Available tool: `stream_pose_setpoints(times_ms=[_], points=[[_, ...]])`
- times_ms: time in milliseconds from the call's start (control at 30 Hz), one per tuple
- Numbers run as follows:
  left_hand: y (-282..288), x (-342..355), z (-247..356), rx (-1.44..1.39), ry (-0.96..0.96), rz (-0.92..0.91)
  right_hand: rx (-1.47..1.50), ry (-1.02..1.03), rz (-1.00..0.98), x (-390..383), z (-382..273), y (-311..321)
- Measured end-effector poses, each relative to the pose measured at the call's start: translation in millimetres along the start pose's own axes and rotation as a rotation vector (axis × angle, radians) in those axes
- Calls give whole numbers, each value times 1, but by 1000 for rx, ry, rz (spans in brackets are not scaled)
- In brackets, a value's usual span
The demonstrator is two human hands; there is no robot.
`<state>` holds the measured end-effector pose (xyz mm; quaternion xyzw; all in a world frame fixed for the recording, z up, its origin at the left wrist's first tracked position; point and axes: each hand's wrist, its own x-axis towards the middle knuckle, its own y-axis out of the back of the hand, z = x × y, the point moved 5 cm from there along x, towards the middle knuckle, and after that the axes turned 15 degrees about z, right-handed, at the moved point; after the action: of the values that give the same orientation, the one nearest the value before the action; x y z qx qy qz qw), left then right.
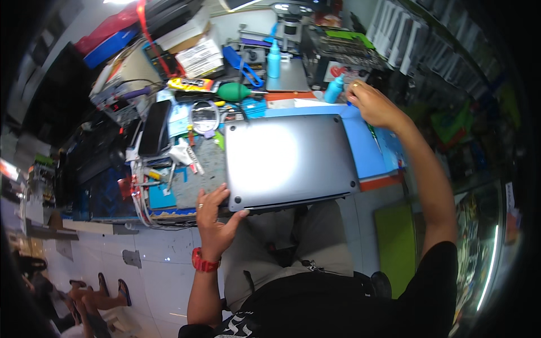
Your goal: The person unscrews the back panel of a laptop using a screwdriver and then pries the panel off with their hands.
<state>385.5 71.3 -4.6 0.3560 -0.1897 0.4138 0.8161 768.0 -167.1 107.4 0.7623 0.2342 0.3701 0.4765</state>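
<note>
A grey laptop (332, 152) lies upside down on the bench, its bottom cover up with dark round feet at the corners. My left hand (214, 219) is at its near left corner, fingers spread along the edge and thumb by the front. Beyond the laptop's far right corner, my right hand (375, 106) is closed, with a bit of blue showing at its fingertips; what it holds is mostly hidden. Just left of that hand stands a light blue dropper bottle (333, 90). A thin green-handled tool (373, 135) lies below it on the blue mat (366, 160).
Left of the laptop are a black phone (155, 128), a tape roll (204, 116), cables and small tools. A green air blower (233, 92), another blue bottle (274, 61) and a silver panel (287, 79) sit behind it. Another person's legs (96, 298) show at lower left.
</note>
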Motion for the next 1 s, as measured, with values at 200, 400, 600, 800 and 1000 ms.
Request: stream_pose_setpoints(times_ms=[200,400,600,800,1000], points=[[-5,0,3,27,-58,-3,-22,22,-33,-4,0,6],[-5,-2,-1,21,-39,-23,57,35,143,-4,9,-1],[-2,-3,-2,41,-35,-26,-112,-144,5,-1,-7,5],[-5,-3,-2,42,-32,-36,-87,11,-48,2,0,4],[-6,-4,-5,56,-38,-46,-90,20,-107,6,12,2]])
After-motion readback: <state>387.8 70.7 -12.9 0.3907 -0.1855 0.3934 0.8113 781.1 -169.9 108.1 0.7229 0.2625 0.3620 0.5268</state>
